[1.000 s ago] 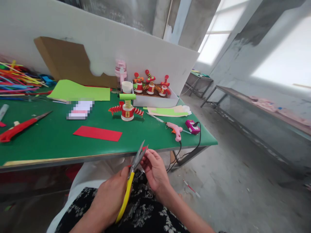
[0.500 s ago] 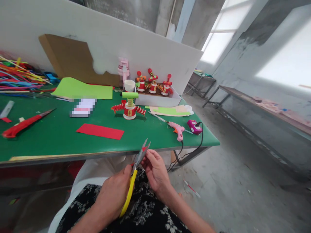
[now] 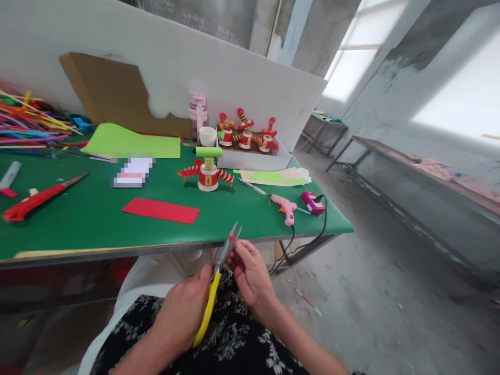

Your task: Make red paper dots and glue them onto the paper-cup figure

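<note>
My left hand grips the yellow handles of a pair of scissors, whose blades point away from me and stand slightly apart. Between the blades lies a small piece of red paper. My right hand pinches that paper at the blades' right side; most of it is hidden by fingers and metal. Beyond the hands, a red paper strip lies flat on the green table. Behind it stands a paper-cup figure with folded red arms and a green roll on top.
A pink glue gun and a purple box with cords lie at the right. A white box holds several similar figures. Red-handled scissors, green paper and colourful pipe cleaners are at the left.
Almost nothing differs. Both hands, the scissors and the red paper keep the same position; the view has shifted very slightly.
</note>
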Demonstrator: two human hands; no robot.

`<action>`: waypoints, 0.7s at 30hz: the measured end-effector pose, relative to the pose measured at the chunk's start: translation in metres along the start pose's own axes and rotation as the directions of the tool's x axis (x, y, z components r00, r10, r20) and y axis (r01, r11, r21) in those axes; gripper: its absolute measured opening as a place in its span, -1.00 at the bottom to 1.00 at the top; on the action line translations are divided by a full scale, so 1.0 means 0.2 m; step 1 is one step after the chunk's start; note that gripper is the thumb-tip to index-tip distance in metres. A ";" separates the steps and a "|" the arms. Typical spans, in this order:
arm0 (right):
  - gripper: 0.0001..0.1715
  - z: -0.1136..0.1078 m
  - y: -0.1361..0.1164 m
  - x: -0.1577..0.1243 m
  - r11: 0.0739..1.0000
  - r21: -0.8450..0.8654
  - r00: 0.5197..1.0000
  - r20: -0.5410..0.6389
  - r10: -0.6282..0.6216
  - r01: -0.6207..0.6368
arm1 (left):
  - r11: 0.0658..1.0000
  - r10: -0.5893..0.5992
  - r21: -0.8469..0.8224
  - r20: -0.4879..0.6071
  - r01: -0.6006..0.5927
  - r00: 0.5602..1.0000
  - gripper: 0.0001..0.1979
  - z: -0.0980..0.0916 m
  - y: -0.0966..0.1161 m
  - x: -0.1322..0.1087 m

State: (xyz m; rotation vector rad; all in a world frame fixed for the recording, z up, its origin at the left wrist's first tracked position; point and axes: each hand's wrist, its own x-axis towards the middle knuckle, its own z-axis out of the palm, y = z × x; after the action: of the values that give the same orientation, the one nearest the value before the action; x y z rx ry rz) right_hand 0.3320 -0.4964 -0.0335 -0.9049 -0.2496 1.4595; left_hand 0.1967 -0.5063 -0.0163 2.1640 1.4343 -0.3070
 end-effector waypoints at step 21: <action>-0.55 -0.02 -0.01 0.01 0.999 -0.041 1.000 0.020 0.011 -0.010 | 0.997 0.018 0.075 -0.010 -0.017 1.000 -0.70 0.01 -0.03 -0.01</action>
State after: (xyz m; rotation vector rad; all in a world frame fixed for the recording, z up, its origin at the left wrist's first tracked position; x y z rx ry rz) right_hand 0.3371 -0.4963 -0.0354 -0.9266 -0.2913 1.4783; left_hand 0.1915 -0.5068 -0.0190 2.2398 1.4304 -0.3478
